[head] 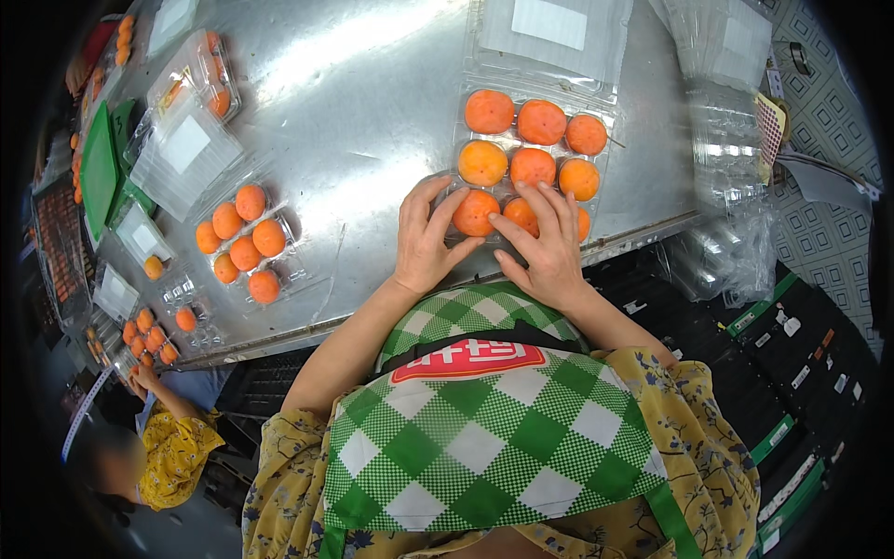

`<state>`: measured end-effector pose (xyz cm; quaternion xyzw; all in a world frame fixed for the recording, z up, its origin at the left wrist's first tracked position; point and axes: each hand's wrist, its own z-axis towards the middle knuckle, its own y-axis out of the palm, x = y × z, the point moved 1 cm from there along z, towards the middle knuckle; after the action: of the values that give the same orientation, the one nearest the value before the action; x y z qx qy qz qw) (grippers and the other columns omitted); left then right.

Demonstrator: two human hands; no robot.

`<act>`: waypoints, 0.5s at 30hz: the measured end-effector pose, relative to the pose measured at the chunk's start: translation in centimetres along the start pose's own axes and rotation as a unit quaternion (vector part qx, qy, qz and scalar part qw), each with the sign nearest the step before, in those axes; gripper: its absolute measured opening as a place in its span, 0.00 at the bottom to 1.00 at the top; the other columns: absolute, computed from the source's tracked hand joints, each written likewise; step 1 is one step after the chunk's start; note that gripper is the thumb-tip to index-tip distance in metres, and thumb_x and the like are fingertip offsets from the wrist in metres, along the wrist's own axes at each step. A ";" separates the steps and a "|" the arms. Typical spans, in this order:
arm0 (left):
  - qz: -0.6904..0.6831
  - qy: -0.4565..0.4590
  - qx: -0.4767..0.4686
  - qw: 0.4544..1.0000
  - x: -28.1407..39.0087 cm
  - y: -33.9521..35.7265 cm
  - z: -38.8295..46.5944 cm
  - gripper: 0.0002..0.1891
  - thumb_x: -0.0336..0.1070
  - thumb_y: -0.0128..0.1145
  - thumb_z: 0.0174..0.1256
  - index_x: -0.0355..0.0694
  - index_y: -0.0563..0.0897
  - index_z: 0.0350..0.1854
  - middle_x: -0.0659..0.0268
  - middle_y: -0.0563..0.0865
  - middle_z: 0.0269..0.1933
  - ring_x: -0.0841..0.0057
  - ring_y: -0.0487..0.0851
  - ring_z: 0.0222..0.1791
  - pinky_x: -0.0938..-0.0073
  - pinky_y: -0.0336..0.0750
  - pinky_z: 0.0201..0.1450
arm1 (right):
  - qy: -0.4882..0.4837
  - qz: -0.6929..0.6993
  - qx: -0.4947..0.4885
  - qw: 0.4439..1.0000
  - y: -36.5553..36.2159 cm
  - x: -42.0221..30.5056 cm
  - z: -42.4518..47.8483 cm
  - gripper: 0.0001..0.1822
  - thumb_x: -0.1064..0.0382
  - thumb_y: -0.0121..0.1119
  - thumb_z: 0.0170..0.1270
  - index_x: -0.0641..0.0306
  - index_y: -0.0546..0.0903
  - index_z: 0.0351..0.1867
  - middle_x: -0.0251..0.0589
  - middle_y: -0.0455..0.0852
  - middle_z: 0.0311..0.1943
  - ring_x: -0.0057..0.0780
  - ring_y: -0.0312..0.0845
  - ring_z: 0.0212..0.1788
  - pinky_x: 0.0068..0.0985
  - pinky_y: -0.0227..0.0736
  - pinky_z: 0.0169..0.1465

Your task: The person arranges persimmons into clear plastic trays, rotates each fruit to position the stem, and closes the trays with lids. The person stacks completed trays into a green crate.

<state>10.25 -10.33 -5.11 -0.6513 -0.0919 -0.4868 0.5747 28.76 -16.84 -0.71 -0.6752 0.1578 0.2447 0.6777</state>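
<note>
Before me lies a clear plastic clamshell tray [606,157] with its lid folded back, holding rows of orange persimmons. My left hand [424,241] curves around the near-left persimmon [475,212], index finger at its upper side and thumb at its lower edge. My right hand [548,248] spreads over the near row, its index fingertip touching that same fruit. Under those fingers the near-middle persimmon [521,216] is partly covered. The near-right persimmon [583,225] shows only at its edge. A thin dark stem sticks out by the far-right persimmon [586,135].
Nested empty clamshells [730,140] stand at the metal table's [335,105] right end. To the left are another filled tray [244,253], a closed pack [222,77] and a green tray [100,164]. A co-worker [178,447] works farther left. Black crates [789,349] sit below, right.
</note>
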 end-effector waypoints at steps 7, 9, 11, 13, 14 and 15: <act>-0.012 -0.004 0.006 1.000 -0.1 0.2 -0.2 0.39 0.36 0.76 0.35 0.42 0.76 0.58 0.56 0.71 0.61 0.56 0.69 0.62 0.59 0.67 0.62 | 0.001 0.002 -0.003 1.000 0.1 0.0 0.0 0.24 0.57 0.69 0.48 0.50 0.82 0.51 0.46 0.65 0.66 0.48 0.53 0.70 0.59 0.44 0.68; -0.014 -0.001 0.008 1.000 -0.1 0.2 -0.1 0.39 0.35 0.76 0.36 0.42 0.76 0.58 0.56 0.71 0.61 0.56 0.69 0.61 0.58 0.66 0.62 | 0.001 0.003 -0.004 1.000 0.1 0.0 0.1 0.24 0.57 0.69 0.48 0.50 0.82 0.51 0.45 0.65 0.66 0.48 0.53 0.70 0.60 0.45 0.68; -0.011 0.001 0.009 1.000 -0.2 0.2 -0.2 0.39 0.35 0.76 0.36 0.42 0.76 0.58 0.56 0.71 0.61 0.56 0.70 0.61 0.58 0.66 0.62 | 0.002 0.004 -0.003 1.000 0.1 0.0 0.1 0.25 0.58 0.69 0.48 0.50 0.82 0.51 0.45 0.65 0.66 0.48 0.53 0.70 0.60 0.45 0.68; -0.010 0.002 0.010 1.000 -0.2 0.3 -0.2 0.39 0.35 0.76 0.36 0.42 0.76 0.58 0.56 0.71 0.61 0.56 0.70 0.61 0.58 0.66 0.62 | 0.002 0.005 0.000 1.000 0.1 0.0 0.2 0.25 0.58 0.69 0.48 0.50 0.82 0.52 0.46 0.65 0.66 0.48 0.53 0.70 0.60 0.46 0.68; -0.011 0.003 0.011 1.000 -0.2 0.3 -0.2 0.39 0.36 0.76 0.36 0.42 0.76 0.58 0.56 0.71 0.61 0.56 0.70 0.61 0.58 0.66 0.62 | 0.002 0.006 0.002 1.000 0.1 0.0 0.2 0.25 0.58 0.69 0.47 0.50 0.82 0.52 0.46 0.65 0.66 0.48 0.53 0.70 0.60 0.46 0.67; -0.012 0.004 0.012 1.000 -0.2 0.3 -0.2 0.39 0.36 0.76 0.36 0.42 0.76 0.58 0.56 0.71 0.61 0.56 0.70 0.61 0.58 0.66 0.62 | 0.001 0.007 0.002 1.000 0.1 0.0 0.2 0.25 0.58 0.69 0.47 0.50 0.81 0.52 0.46 0.65 0.66 0.48 0.53 0.70 0.60 0.46 0.67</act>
<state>10.27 -10.46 -5.44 -0.6415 -0.1033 -0.4951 0.5768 28.64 -16.65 -0.80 -0.6728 0.1637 0.2482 0.6774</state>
